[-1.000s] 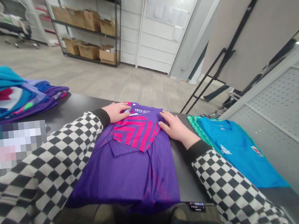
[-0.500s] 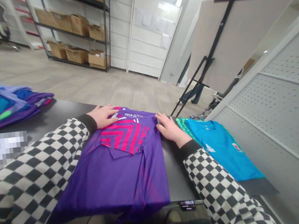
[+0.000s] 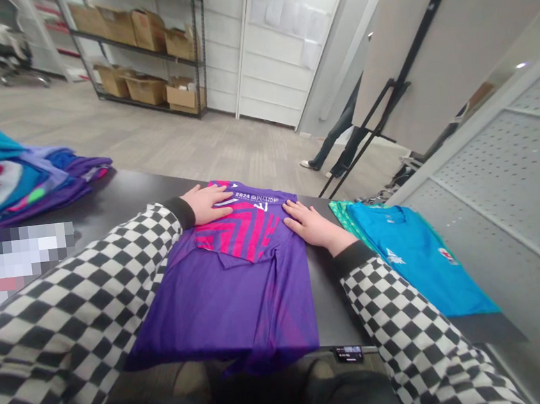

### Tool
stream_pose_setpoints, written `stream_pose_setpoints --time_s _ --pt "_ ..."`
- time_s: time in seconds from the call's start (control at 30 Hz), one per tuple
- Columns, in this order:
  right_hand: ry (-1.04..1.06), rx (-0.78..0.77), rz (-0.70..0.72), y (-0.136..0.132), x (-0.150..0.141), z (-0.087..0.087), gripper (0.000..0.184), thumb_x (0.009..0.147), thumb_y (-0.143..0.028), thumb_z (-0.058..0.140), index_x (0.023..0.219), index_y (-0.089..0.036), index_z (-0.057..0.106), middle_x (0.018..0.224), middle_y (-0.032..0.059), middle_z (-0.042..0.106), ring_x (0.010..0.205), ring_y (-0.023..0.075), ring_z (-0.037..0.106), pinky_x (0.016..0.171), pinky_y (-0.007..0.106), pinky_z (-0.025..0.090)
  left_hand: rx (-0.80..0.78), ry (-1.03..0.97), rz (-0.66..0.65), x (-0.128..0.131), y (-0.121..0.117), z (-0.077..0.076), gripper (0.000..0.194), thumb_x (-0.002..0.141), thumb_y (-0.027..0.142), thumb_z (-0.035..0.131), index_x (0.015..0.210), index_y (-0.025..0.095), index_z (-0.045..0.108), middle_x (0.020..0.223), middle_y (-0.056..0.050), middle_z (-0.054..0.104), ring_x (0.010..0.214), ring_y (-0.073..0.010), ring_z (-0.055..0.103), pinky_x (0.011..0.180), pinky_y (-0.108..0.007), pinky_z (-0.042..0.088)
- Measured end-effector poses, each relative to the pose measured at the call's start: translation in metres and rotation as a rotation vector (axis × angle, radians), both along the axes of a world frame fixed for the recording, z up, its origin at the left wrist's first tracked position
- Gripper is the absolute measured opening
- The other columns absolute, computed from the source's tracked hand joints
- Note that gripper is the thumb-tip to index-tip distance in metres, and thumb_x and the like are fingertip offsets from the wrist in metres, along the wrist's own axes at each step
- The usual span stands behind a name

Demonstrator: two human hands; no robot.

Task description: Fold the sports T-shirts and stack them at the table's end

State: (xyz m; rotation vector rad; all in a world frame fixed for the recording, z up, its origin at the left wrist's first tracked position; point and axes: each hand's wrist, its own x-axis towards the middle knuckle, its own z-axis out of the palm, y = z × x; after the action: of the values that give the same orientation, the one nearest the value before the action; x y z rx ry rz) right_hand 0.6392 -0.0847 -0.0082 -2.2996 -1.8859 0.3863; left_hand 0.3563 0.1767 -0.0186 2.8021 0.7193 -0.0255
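Note:
A purple shirt (image 3: 232, 302) with a pink striped part folded over its far end lies on the dark table (image 3: 330, 292). Its near end hangs over the table's front edge. White lettering reading "2024" shows near the far fold. My left hand (image 3: 208, 203) rests with fingers stretched out on the shirt's far left part. On the far right edge of the cloth lies my right hand (image 3: 311, 223), its fingers apart and touching the fabric. Neither hand grips the shirt.
Blue and green folded shirts (image 3: 410, 255) lie at the right, beside a perforated panel (image 3: 535, 200). A pile of coloured shirts (image 3: 30, 176) sits at the left. A small black device (image 3: 348, 354) is at the front edge. Beyond the table stand a person's legs (image 3: 340, 137) and shelves with boxes (image 3: 148, 31).
The view has shifted, so the table's things appear further right. More of the person's legs show behind the board. Both hands stay flat on the shirt.

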Motion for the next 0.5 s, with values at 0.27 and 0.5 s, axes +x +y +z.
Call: stream_pose_setpoints --time_s 0.27,0.5 --pt "-0.017 0.023 -0.017 -0.0028 -0.0069 -0.0015 0.071 0.121 -0.056 0.042 0.183 -0.023 0.044 0.191 0.0145 0.032 0.181 0.0347 0.022 0.144 0.071 0.015 -0.022 -0.052 -0.016 -0.0048 -0.0007 -0.0023 0.085 0.110 0.073 0.043 0.181 0.025 0.048 0.193 -0.012 0.030 0.179 -0.0388 0.030 0.143 -0.073 0.014" --pt "0.019 0.057 -0.034 -0.0037 -0.0035 -0.0080 0.068 0.121 -0.058 0.045 0.181 -0.028 0.048 0.191 0.0141 0.034 0.180 0.0366 0.025 0.143 0.072 0.014 -0.056 -0.324 0.038 -0.0076 0.0004 -0.0079 0.079 0.109 0.064 0.050 0.171 0.016 0.060 0.184 -0.019 0.047 0.175 -0.0385 0.037 0.143 -0.066 0.026"
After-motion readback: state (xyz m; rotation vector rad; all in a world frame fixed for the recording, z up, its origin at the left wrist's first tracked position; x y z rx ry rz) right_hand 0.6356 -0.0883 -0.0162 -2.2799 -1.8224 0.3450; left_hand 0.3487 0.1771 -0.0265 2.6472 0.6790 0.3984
